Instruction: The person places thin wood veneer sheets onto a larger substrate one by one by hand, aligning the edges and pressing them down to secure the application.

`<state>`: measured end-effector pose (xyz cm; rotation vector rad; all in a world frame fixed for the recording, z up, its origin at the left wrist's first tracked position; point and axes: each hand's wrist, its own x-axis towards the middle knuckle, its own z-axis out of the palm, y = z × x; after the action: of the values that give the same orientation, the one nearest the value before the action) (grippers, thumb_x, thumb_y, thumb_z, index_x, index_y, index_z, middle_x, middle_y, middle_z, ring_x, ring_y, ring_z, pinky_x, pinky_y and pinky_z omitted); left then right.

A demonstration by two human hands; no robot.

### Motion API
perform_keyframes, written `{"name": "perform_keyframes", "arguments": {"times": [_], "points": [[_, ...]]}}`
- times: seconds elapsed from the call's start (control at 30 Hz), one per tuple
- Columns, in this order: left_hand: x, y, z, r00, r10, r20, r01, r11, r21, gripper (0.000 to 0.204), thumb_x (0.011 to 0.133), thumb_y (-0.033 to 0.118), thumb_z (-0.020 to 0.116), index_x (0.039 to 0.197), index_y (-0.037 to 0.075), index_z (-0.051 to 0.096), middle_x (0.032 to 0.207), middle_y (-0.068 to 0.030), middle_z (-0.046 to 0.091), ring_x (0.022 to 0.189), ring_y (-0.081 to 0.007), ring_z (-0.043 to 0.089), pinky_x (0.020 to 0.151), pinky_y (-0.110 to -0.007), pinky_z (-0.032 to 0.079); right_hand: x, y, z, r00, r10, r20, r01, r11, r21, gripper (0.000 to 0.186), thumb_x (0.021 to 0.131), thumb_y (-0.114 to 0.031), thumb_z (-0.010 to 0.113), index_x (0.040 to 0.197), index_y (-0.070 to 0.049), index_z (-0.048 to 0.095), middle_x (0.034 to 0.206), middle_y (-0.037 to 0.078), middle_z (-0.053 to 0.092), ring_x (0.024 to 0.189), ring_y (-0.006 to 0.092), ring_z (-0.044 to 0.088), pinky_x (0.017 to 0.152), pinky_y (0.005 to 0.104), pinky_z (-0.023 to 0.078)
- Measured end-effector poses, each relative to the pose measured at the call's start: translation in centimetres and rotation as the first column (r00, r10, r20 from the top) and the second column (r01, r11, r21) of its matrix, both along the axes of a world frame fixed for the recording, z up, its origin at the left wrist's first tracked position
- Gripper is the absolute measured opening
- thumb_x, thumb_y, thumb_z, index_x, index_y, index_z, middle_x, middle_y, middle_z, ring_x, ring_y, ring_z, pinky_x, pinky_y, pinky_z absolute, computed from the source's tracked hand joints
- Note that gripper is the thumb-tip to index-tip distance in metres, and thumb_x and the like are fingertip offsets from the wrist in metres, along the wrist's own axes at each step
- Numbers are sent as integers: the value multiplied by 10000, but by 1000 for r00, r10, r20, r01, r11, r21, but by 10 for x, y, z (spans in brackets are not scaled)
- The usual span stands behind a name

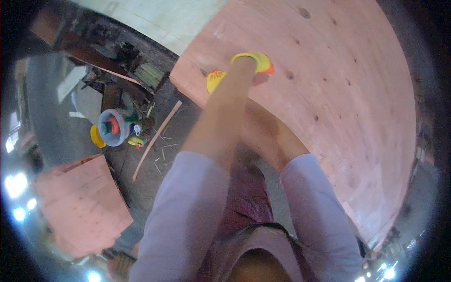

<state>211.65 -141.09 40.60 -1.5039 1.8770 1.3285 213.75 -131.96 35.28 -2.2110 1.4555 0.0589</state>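
Note:
My forearms cross over a large pinkish plywood sheet marked with dark knots. The left arm passes on top, and my left hand, in a yellow and orange glove, rests on or just above the sheet near its left edge. Beneath that arm, my right hand reaches across to the sheet's left corner in a matching glove. Fingers on both hands are mostly hidden or blurred, so I cannot tell whether either grips anything.
A pale panel adjoins the sheet at the far left. On the floor to the left are a white bucket of coloured items, a yellow lid, a long wood strip and scraps. Stacked pinkish boards lie nearer.

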Motion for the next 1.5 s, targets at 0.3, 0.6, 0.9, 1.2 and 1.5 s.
{"name": "perform_keyframes", "arguments": {"times": [0.3, 0.6, 0.9, 1.2, 1.5], "points": [[20, 57, -80, 978, 32, 207, 39, 943, -331, 572, 666, 238, 641, 1202, 93, 504, 1261, -163, 476, 1151, -336, 468, 932, -437, 404, -164, 136, -35, 993, 84, 80, -76, 991, -107, 172, 777, -145, 463, 813, -14, 568, 754, 169, 628, 699, 316, 626, 609, 437, 490], [0, 96, -41, 962, 63, 265, 147, 701, -698, 757, 628, 158, 694, 1288, 84, 332, 1276, -169, 380, 1182, -400, 372, 911, -477, 399, -357, 277, 32, 959, 0, -282, 50, 984, 169, 151, 790, -137, 455, 772, -27, 556, 679, 167, 617, 620, 307, 615, 560, 432, 486], [-112, 301, -26, 823, -566, -41, 308, 507, -805, 470, 693, 216, 549, 1161, 187, 512, 1201, -92, 496, 1135, -287, 438, 958, -486, 324, -392, 310, 21, 966, 51, -252, -23, 993, 113, 150, 797, -136, 450, 820, -21, 543, 678, 157, 618, 636, 305, 622, 554, 419, 485], [-160, 326, -29, 892, -428, 146, 400, 594, -698, 667, 488, 164, 730, 1111, 210, 496, 1216, -74, 450, 1202, -279, 385, 979, -492, 308, -433, 325, 21, 994, -14, -111, 31, 988, 149, 137, 758, -132, 505, 796, -10, 556, 747, 183, 620, 704, 318, 621, 609, 414, 482], [-155, 330, -46, 917, -342, 206, 385, 617, -686, 719, 449, 91, 722, 1123, 187, 488, 1279, -101, 407, 1237, -292, 346, 1000, -449, 306, -586, 430, 16, 980, 58, -188, -41, 995, 95, 168, 803, -198, 497, 784, -45, 565, 724, 161, 616, 698, 312, 614, 631, 424, 477]]}}
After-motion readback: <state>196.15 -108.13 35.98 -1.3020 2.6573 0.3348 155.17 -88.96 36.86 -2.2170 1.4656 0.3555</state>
